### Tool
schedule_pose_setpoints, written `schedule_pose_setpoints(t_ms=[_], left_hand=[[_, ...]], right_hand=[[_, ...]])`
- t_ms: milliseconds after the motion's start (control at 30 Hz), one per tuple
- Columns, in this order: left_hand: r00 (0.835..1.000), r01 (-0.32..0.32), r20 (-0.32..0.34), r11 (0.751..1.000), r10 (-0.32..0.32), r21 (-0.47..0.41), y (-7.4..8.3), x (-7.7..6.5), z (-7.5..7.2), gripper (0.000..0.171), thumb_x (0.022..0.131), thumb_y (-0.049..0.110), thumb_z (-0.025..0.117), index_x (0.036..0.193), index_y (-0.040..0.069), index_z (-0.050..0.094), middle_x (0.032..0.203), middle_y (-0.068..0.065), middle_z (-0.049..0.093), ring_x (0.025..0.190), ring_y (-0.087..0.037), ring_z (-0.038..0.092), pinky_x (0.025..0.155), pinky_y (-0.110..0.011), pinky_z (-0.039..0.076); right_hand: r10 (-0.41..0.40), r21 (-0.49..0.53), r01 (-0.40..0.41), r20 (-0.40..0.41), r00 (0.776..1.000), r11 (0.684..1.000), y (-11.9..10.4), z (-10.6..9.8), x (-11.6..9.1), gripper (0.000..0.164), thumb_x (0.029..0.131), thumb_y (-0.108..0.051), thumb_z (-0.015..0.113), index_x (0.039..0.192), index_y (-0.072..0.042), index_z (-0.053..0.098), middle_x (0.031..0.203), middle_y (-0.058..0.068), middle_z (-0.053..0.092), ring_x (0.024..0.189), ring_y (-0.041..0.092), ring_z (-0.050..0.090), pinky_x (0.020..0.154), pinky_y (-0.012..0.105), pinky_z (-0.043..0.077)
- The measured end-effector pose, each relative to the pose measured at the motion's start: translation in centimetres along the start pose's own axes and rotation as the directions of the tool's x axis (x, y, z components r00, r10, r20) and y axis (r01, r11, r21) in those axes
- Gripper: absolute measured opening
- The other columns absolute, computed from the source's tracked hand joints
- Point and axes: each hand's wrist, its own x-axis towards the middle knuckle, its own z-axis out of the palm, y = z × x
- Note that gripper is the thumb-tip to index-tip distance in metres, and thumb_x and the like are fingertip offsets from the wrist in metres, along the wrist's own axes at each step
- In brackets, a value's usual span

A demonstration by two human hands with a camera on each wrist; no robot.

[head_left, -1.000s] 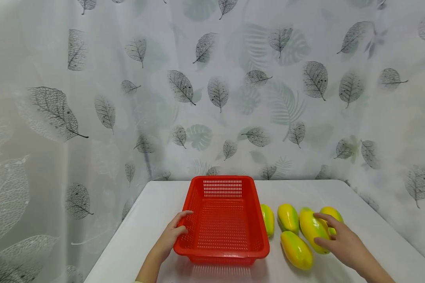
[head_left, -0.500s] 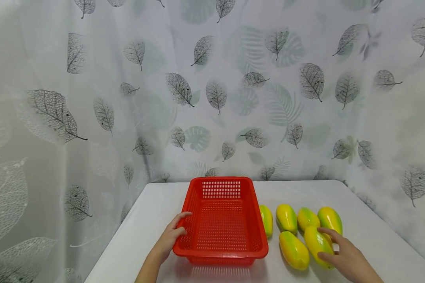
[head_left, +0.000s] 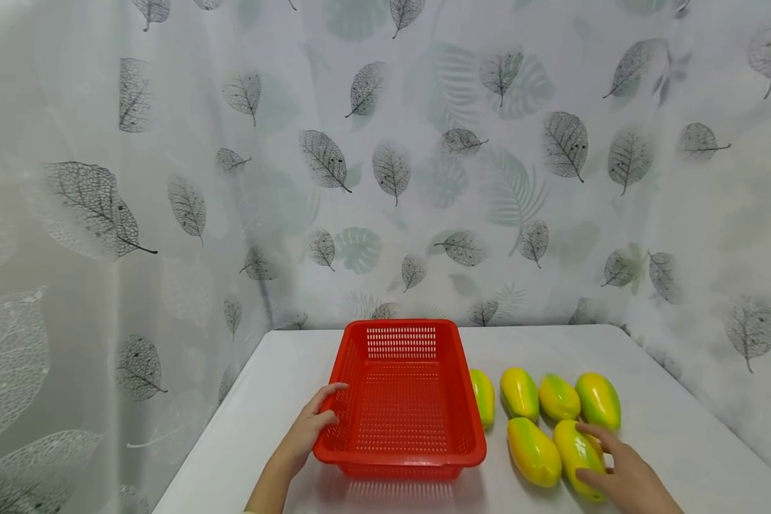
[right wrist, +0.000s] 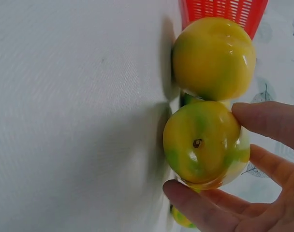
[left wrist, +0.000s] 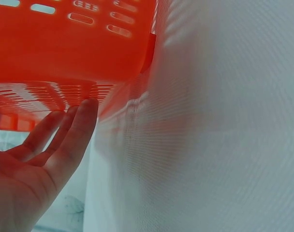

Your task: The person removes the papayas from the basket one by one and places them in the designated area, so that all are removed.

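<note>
On the left, my left hand [head_left: 302,434] holds the left rim of a red plastic basket [head_left: 400,460], its thumb and a finger over the edge. In the left wrist view several fingers [left wrist: 74,133] touch the slotted outer wall. My right hand [head_left: 630,477] grips a glossy yellow-green papaya [head_left: 575,455] low over the white table, right of the basket. Thumb and fingers lie on opposite sides of it in the right wrist view, its stem end [right wrist: 197,143] facing the camera. Close beside it, on the basket side, lies another papaya [head_left: 533,453].
Behind these, a row of papayas stretches away from the basket: one papaya [head_left: 483,400] partly hidden by the basket's right wall, then a papaya [head_left: 519,394], a papaya [head_left: 559,397] and a papaya [head_left: 599,401]. A leaf-patterned curtain [head_left: 392,171] surrounds the white table [head_left: 295,357].
My right hand has brought its papaya toward me and down, from the back row to beside the front papaya. The left hand and basket have stayed in place.
</note>
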Motion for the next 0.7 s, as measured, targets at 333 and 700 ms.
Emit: schedule_pose_setpoints(t_ms=[333, 700], left_hand=[[1.000, 0.007, -0.002, 1.000, -0.007, 0.005, -0.3, 0.0, -0.1, 0.060, 0.093, 0.004, 0.049, 0.152, 0.013, 0.043, 0.152, -0.025, 0.041, 0.116, -0.032, 0.057, 0.095, -0.050, 0.060], [1.000, -0.003, -0.002, 1.000, 0.003, 0.012, -0.2, 0.1, -0.2, 0.058, 0.093, 0.004, 0.049, 0.150, 0.014, 0.045, 0.151, -0.024, 0.042, 0.118, -0.034, 0.056, 0.094, -0.045, 0.061]], right_hand=[[-0.044, -0.058, 0.043, -0.016, 0.999, 0.997, -0.2, -0.4, 0.2, 0.087, 0.085, -0.040, 0.081, 0.146, 0.008, 0.042, 0.143, 0.043, 0.045, 0.120, 0.059, 0.053, 0.088, 0.058, 0.057], [0.050, -0.095, -0.053, -0.036, 0.998, 0.994, -1.3, -1.1, -0.6, 0.101, 0.091, -0.060, 0.067, 0.147, 0.015, 0.029, 0.134, 0.049, 0.038, 0.120, 0.062, 0.045, 0.098, 0.071, 0.046]])
